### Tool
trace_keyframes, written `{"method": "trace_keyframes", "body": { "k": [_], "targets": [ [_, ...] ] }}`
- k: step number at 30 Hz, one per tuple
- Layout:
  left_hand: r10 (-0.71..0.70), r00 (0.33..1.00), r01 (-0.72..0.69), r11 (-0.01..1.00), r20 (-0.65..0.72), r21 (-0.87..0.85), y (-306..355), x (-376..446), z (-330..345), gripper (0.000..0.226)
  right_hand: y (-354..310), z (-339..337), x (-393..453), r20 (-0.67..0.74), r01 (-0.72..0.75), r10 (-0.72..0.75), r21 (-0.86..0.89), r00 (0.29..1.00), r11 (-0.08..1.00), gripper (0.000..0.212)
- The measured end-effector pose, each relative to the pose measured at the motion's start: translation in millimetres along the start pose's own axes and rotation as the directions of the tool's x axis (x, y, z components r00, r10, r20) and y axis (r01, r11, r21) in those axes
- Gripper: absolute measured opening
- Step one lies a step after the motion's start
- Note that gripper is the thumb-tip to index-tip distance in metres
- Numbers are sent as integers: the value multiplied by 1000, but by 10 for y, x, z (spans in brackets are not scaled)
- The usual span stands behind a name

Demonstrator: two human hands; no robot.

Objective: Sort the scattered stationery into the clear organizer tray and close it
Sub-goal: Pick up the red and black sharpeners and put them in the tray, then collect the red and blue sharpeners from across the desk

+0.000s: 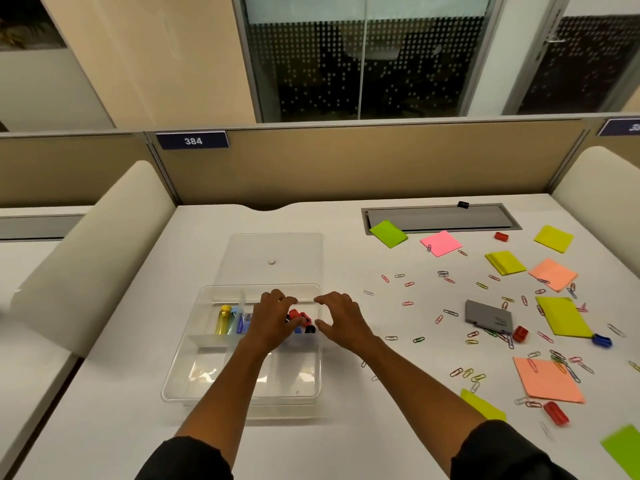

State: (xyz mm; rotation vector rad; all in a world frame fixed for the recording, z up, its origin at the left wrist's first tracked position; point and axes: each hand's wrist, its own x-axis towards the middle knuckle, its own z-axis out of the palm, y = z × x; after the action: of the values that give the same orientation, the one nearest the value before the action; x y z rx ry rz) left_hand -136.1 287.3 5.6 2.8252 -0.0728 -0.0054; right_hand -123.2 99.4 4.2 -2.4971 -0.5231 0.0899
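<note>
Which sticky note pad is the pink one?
The pink sticky note pad lies at the back of the desk, beside the green pad near the grey cable hatch. The others are green, yellow or orange.

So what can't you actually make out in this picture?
Head view only:
- Small red, blue and black items in the organizer tray: partly covered by the left hand; type unclear.
- Red object near the right edge: motion-blurred.
- Green sheet: cut off by the frame corner.
- Print on the grey box: too small.
</note>
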Motion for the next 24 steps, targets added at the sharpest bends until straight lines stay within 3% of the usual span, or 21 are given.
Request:
{"method": "trace_keyframes", "body": {
  "k": [4,10,24],
  "targets": [
    [35,999,-36,998,-18,-49,96,30,-21,46,93,-98,-98,-92,-16,17,10,996,1000,47],
    [200,974,-211,972,-102,-105,412,96,-16,39,282,-263,-351,-200,-108,116,50,973,993,44],
    [495,868,-484,857,24,-175,1494,89,352,40,857,-604,-1407,-363,-410,407,74,838,909,43]
  ]
}}
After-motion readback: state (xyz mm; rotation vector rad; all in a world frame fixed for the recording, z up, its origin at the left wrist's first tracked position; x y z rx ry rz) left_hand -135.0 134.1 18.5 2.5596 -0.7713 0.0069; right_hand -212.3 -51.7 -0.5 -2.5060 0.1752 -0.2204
